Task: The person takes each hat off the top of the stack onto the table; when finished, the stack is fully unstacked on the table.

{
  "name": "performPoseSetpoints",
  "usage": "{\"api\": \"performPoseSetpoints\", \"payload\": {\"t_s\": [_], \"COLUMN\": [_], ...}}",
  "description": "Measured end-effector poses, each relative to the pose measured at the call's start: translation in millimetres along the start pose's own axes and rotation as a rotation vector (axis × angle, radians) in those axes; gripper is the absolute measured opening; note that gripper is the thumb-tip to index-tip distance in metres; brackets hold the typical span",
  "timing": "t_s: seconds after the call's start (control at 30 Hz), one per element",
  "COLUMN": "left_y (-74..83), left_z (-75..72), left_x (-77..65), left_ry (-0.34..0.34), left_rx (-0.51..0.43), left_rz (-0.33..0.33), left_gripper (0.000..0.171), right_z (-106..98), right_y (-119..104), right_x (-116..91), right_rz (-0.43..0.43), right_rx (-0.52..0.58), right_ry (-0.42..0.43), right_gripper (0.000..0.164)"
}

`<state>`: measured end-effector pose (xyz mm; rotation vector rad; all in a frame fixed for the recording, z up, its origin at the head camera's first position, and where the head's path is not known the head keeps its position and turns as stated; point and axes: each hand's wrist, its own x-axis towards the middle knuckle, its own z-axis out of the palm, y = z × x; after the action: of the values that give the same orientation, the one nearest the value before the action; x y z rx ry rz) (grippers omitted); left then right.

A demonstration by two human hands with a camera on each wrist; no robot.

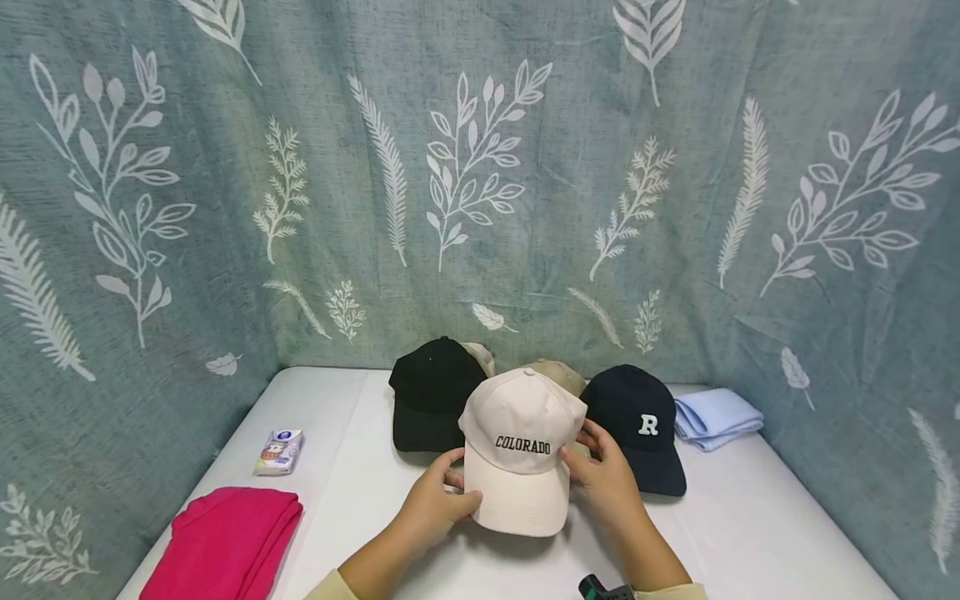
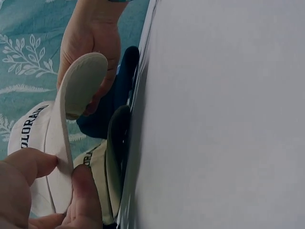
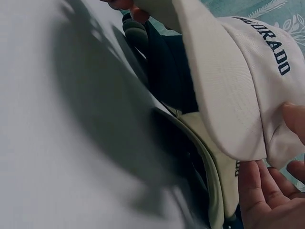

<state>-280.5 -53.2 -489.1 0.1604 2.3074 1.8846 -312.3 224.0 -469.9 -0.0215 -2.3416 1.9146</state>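
Note:
A cream baseball cap (image 1: 517, 492) lettered COLORADO is held up off the table between both hands, its brim toward me. My left hand (image 1: 441, 493) pinches the brim's left edge, thumb on top and fingers beneath, as the left wrist view shows on the brim (image 2: 59, 157). On the cap's other side my right hand (image 1: 603, 467) grips the lower crown, thumb in front; fingers (image 3: 250, 183) show under the edge in the right wrist view. Behind it a khaki cap (image 1: 558, 372) is mostly hidden. A black cap (image 1: 431, 392) and a navy cap (image 1: 626, 408) with a white R flank it.
Part of another light cap (image 1: 480, 357) shows behind the black one. A folded light-blue cloth (image 1: 716, 417) lies at the back right. At left are a small tissue pack (image 1: 278, 452) and a folded pink cloth (image 1: 225, 537). Patterned curtains enclose the white table (image 1: 337, 467).

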Motion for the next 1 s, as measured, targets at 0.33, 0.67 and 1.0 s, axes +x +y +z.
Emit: {"api": "performPoseSetpoints", "payload": {"t_s": [0.33, 0.67, 1.0], "left_y": [4.0, 12.8, 17.2], "left_z": [22.7, 41.0, 57.2], "left_x": [-2.2, -2.0, -0.7], "left_ry": [-0.049, -0.071, -0.086], "left_rx": [0.012, -0.001, -0.03], "left_rz": [-0.032, -0.011, -0.018], "left_gripper": [0.087, 0.088, 0.083], "right_z": [-26.3, -46.3, -65.2], "right_y": [4.7, 5.4, 11.0], "right_x": [-10.2, -12.3, -20.5], "right_rz": [0.031, 0.056, 0.091], "right_rx": [-0.067, -0.067, -0.057], "right_ry": [0.005, -0.001, 0.015], "right_gripper": [0.072, 0.073, 0.077]}}
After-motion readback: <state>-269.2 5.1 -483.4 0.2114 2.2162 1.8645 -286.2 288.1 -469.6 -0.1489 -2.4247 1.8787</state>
